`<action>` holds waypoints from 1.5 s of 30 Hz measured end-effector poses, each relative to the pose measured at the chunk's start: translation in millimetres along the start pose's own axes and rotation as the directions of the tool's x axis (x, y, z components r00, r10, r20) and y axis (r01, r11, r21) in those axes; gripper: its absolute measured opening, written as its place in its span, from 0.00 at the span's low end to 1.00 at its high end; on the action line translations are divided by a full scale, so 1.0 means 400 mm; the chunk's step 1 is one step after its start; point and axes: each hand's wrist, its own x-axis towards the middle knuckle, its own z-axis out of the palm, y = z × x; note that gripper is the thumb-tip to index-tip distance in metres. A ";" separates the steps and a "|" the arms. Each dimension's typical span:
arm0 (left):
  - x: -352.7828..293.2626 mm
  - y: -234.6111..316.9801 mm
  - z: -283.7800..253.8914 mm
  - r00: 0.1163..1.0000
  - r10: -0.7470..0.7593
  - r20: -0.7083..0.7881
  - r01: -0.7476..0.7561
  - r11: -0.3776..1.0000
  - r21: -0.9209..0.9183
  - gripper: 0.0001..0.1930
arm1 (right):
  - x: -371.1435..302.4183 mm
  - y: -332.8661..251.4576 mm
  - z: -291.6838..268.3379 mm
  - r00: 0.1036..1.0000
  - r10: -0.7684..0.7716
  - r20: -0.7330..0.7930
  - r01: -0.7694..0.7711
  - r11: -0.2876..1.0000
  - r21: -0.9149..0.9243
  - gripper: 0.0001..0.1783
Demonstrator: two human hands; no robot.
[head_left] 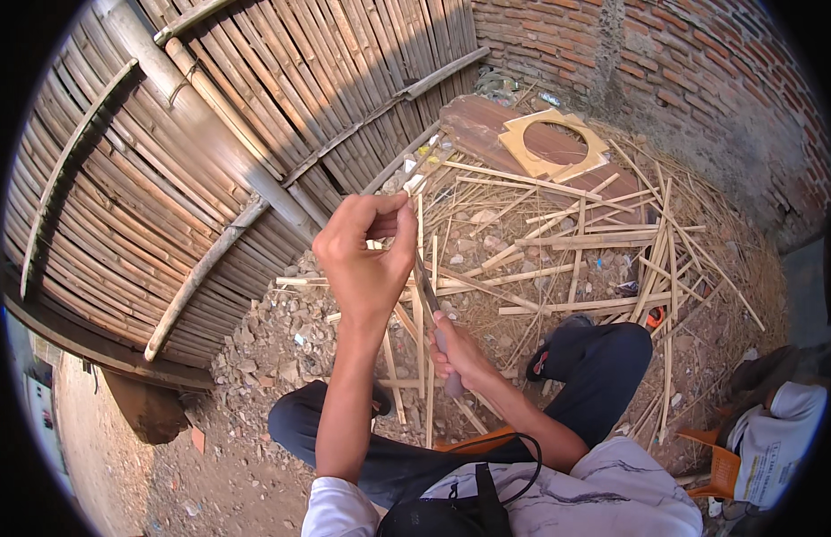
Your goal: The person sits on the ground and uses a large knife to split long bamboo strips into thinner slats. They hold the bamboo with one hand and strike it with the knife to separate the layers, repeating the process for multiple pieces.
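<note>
Head view: knife [424,288] was gripped round its handle by right hand [462,351], fingers wrapped. Beyond knife's tip, thin pale strip [415,183] was pinched between thumb and fingertips of left hand [369,252]; strip's lower reach could not be told for certain. Loose sticks [603,241] were strewn right of knife. Held strip was judged light, stiff, somewhat springy, liable to split; best taken near end, clear of knife's edge.

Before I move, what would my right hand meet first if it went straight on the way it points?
Probably your left hand: the knife in your right hand points up toward it. Depth is unclear, so it might pass underneath.
</note>
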 end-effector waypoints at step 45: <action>0.004 -0.052 -0.049 0.992 -0.105 0.073 0.106 0.994 -0.017 0.05 | 0.042 0.025 -0.032 0.999 -0.012 0.031 0.015 0.995 -0.097 0.09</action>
